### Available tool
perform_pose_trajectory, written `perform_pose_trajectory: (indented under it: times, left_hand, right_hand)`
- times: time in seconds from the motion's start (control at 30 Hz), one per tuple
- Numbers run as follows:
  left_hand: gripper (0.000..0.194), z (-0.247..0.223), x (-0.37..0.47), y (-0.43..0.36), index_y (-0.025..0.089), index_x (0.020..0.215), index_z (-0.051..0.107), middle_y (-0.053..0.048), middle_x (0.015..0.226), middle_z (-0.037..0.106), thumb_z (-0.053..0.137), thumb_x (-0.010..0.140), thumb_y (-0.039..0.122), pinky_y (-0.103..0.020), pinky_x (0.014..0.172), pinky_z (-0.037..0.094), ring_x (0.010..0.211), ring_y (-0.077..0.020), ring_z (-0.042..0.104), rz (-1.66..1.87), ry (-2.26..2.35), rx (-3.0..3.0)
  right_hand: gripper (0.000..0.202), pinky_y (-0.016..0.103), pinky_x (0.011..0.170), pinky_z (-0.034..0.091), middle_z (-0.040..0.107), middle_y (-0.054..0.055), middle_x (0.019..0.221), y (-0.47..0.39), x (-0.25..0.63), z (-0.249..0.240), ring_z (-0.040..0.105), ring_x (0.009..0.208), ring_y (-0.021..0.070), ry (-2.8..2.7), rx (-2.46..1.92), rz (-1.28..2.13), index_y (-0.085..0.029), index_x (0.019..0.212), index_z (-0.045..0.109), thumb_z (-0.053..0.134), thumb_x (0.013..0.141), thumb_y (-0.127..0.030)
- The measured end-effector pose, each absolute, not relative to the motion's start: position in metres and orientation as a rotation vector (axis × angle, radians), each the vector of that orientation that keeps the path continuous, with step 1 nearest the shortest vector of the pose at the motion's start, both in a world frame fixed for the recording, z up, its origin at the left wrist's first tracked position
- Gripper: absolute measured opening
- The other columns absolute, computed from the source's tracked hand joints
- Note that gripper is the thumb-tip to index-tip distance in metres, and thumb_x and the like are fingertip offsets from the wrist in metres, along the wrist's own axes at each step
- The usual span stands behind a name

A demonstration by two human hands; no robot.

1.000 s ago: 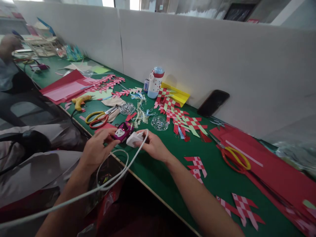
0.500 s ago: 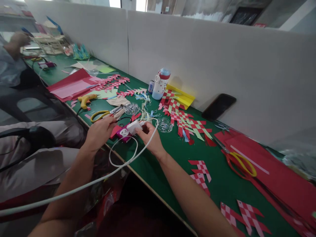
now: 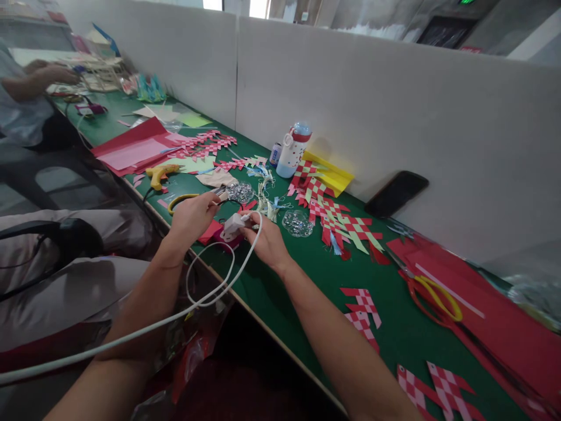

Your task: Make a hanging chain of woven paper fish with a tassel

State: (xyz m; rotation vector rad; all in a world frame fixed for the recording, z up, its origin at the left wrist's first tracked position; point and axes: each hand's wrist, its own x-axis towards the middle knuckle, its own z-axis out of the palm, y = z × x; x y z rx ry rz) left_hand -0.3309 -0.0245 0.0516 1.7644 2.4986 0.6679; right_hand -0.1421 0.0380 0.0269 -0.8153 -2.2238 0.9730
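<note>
My right hand (image 3: 265, 240) is closed on a white charger plug (image 3: 233, 224), which rests against the purple power socket (image 3: 230, 241) near the table's front edge. A white cable (image 3: 184, 314) runs from the plug in a loop and off to the lower left. My left hand (image 3: 193, 217) is pinched beside the socket, by a thin black cord (image 3: 234, 202); what its fingers hold is too small to tell. Yellow-handled scissors (image 3: 176, 202) lie partly behind it. Two clear trays of small beads (image 3: 297, 223) stand beyond my hands.
On the green table (image 3: 302, 292) lie woven red paper fish (image 3: 324, 202), a yellow glue gun (image 3: 160, 175), large scissors (image 3: 433, 297) and red paper (image 3: 495, 327). A bottle (image 3: 294, 150) and a phone (image 3: 397, 194) stand by the partition. Another person's hands (image 3: 56, 75) are at the far left.
The white plug has moved from above the socket down against it, with my right hand holding it. The view has shifted slightly, and the other person's hands have moved right.
</note>
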Motion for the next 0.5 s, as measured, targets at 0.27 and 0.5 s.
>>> perform_pose_trajectory:
  times: [0.27,0.5]
  left_hand:
    - [0.015,0.040,-0.331,-0.039,0.020,0.084,0.058,-0.005,0.083,0.068,0.058,0.081,0.034,-0.027,0.067,0.043,0.077,-0.0200,0.062,0.890,2.474,1.728]
    - [0.035,0.029,-0.312,-0.060,0.020,0.112,0.054,-0.003,0.091,0.072,0.054,0.078,0.027,-0.026,0.070,0.049,0.077,-0.0178,0.068,1.141,2.015,1.504]
  right_hand:
    - [0.034,0.028,0.075,0.045,0.072,-0.003,0.092,0.065,-0.153,0.053,0.063,0.082,0.0170,-2.622,-0.592,0.898,-0.031,0.112,0.068,0.059,0.082,-0.017]
    - [0.027,0.027,0.076,0.042,0.069,0.000,0.103,0.077,-0.166,0.071,0.060,0.095,0.0192,-2.835,-0.473,0.704,-0.030,0.101,0.071,0.066,0.079,-0.017]
